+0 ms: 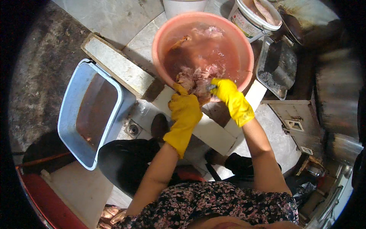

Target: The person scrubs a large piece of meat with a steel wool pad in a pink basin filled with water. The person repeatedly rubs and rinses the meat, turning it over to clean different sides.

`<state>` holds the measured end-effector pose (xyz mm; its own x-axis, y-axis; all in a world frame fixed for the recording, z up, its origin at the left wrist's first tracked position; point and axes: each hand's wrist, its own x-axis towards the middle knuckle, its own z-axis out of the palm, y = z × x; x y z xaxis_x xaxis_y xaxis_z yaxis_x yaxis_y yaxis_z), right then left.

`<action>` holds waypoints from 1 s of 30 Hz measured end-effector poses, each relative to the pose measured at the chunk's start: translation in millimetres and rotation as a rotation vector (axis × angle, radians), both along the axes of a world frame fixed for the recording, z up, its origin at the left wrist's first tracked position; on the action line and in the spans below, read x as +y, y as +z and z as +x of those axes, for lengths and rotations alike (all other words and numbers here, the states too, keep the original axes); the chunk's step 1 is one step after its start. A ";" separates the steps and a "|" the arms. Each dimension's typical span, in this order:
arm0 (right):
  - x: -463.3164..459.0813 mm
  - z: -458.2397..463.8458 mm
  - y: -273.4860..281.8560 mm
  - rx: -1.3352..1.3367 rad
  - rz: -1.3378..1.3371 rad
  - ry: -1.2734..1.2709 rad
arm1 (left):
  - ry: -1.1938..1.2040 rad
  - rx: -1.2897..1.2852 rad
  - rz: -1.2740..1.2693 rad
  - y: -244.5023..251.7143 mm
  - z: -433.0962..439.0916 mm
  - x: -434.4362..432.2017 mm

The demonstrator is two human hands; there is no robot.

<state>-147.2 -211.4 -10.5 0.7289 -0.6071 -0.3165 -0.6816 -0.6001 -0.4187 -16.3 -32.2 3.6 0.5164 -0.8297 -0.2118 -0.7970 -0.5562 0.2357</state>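
Observation:
A large pink plastic basin (156, 54) holds murky reddish water with pieces of raw meat or offal in it. At its near rim, my left hand (186, 106), in a yellow rubber glove, grips a pale, ragged piece of raw meat (197, 78). Also gloved in yellow, my right hand (224, 88) is closed on a small grey metallic tool (211, 87) against the right side of that piece; the tool's kind is not clear. The meat hangs partly over the basin's edge, and its lower end shows between my hands.
A light blue tub (68, 120) of brownish water stands at left, beside a low tiled ledge (117, 64). A floor drain (133, 129) lies near my foot. Beyond the basin are a white bucket (246, 24) and a metal tray (261, 65). Raw pieces (111, 214) lie at lower left.

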 end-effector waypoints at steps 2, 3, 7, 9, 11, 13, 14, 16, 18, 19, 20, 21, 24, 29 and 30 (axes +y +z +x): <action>-25.8 14.2 -34.1 0.112 -0.167 -0.016 | 0.029 -0.038 -0.042 -10.4 -1.4 7.1; -39.4 19.9 -44.4 0.138 -0.251 -0.025 | 0.012 -0.036 -0.089 -11.4 2.7 11.7; -70.4 23.8 -83.8 0.156 -0.292 -0.142 | -0.114 0.133 -0.463 -18.0 20.4 29.1; -68.0 19.5 -119.2 0.246 -0.136 -0.015 | -0.016 0.265 -0.662 -25.9 22.2 29.8; -80.0 8.5 -126.3 0.233 -0.109 -0.011 | 0.178 0.446 -0.866 -24.5 10.9 29.8; -67.9 27.3 -99.6 0.205 -0.123 -0.117 | 0.447 0.556 -0.861 -24.7 7.7 31.3; -60.0 32.3 -65.1 0.101 -0.144 -0.199 | 0.575 0.612 -0.865 -23.6 9.2 28.9; -48.7 20.6 -25.1 -0.137 -0.114 -0.267 | 0.598 1.053 -0.933 -28.1 14.2 15.7; -25.2 27.7 10.1 -0.395 0.003 -0.262 | 0.684 1.426 -0.944 -33.8 20.1 7.8; -3.6 39.6 21.8 -0.470 0.089 -0.188 | 0.761 1.577 -0.924 -36.1 23.4 6.6; 16.4 53.9 35.3 -0.500 0.195 -0.068 | 0.841 1.724 -0.896 -38.7 26.0 6.5; 33.9 69.1 37.3 -0.474 0.228 0.066 | 0.869 1.702 -0.954 -39.6 26.4 6.6; 44.1 87.8 -13.9 -0.175 -0.222 0.298 | 0.861 1.639 -0.963 -39.9 17.9 3.1; -59.7 82.3 -85.2 0.005 -0.497 -0.109 | 0.761 1.399 -0.800 -43.4 11.8 8.4; -73.1 77.2 -86.8 0.002 -0.499 -0.241 | 0.754 1.425 -0.722 -38.3 14.1 12.0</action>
